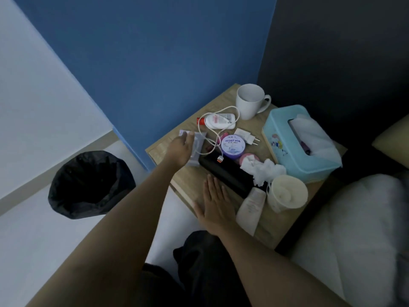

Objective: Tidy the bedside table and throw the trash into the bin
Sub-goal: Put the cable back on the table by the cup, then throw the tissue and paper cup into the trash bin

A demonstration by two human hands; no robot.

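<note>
Table (186,182), centre-right of frame: cluttered, tidy-up looks barely begun. Bin (90,185) sits on the floor at lower left, black liner, well apart from the table.

Tissue box (285,151), mug (250,100) and paper cup (287,193) stand along the right side and look like keepers, though the cup may be trash.

Right hand (217,204): flat, fingers straight, resting on the table's near edge beside the black case (228,173). Holds nothing.

Left hand (180,149): reaching over the silvery packet (198,149) at the table's left edge. Fingers are extended over it with no grip yet; can't tell if they touch.

Step, my read: first trash pick. The next move is to close on the packet and lift it clear of the charger cable (212,120) crossing its right end, then swing to lower left and drop it in the bin. The crumpled tissue (263,169) by the cup is a likely second pick.
</note>
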